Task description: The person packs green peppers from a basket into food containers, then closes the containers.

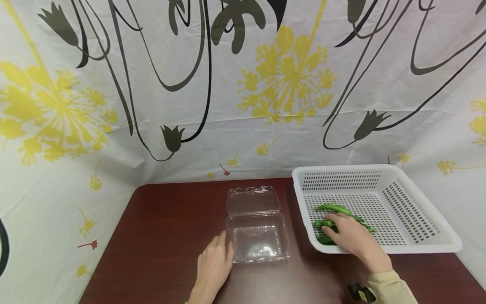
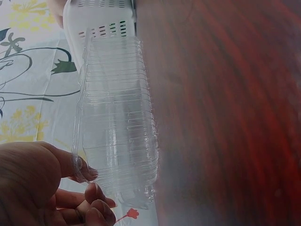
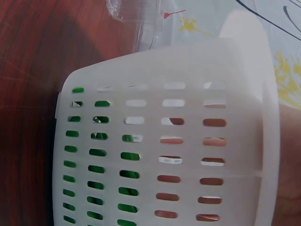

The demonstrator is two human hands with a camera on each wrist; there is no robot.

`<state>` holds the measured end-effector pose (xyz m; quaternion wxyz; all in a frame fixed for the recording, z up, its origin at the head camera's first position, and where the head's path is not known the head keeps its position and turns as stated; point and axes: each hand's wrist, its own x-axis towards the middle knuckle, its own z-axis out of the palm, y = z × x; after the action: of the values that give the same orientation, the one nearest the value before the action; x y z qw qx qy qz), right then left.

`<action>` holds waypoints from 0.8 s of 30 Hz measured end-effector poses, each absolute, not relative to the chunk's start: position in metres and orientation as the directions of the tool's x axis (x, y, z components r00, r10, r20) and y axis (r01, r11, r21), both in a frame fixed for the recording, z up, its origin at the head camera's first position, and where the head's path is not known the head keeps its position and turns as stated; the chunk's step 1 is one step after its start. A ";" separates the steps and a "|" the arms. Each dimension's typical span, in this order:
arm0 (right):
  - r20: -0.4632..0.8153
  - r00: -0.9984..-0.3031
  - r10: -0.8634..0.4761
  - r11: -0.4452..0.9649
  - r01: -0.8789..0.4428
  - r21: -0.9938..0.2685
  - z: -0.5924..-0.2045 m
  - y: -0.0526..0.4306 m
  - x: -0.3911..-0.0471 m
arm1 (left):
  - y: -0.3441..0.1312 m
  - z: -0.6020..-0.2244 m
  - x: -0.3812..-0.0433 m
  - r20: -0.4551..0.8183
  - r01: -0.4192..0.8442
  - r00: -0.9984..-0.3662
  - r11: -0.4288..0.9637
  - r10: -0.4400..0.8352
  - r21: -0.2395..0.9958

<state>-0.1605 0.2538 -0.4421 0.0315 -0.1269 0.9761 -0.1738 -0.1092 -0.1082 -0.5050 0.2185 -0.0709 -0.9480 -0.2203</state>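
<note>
A clear plastic clamshell box (image 1: 258,236) lies with its lid (image 1: 253,199) folded back on the dark red table. At the box's left edge, my left hand (image 1: 214,261) pinches the rim; the left wrist view shows thumb and fingers at the corner of the ribbed plastic (image 2: 115,108). My right hand (image 1: 351,236) reaches over the near wall of a white basket (image 1: 429,215), thumb and fingers round green chili peppers (image 1: 324,223). Another long green pepper (image 1: 334,207) lies just beyond the fingers. In the right wrist view, the slotted basket wall (image 3: 155,66) mostly hides that hand.
The basket stands on the right of the table, its high rim between the right hand and the box. A patterned white sheet (image 1: 235,152) hangs behind and at both sides. Bare tabletop (image 1: 167,236) shows left of the box.
</note>
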 end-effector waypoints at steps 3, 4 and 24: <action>-0.035 -0.963 -0.266 0.906 -0.238 -0.349 -0.442 0.255 -0.163 | -0.108 -0.505 -0.109 0.450 0.235 -0.892 0.891 0.040 0.388; -0.039 -0.963 -0.265 0.907 -0.236 -0.349 -0.442 0.255 -0.164 | -0.108 -0.504 -0.109 0.451 0.237 -0.892 0.891 0.041 0.388; -0.026 -0.954 -0.300 0.889 -0.270 -0.370 -0.452 0.261 -0.178 | -0.108 -0.505 -0.109 0.435 0.231 -0.900 0.893 0.044 0.387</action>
<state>-0.1785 0.2612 -0.4523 0.0412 -0.1467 0.9710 -0.1843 -0.1090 -0.1075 -0.5046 0.2122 -0.0723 -0.9494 -0.2202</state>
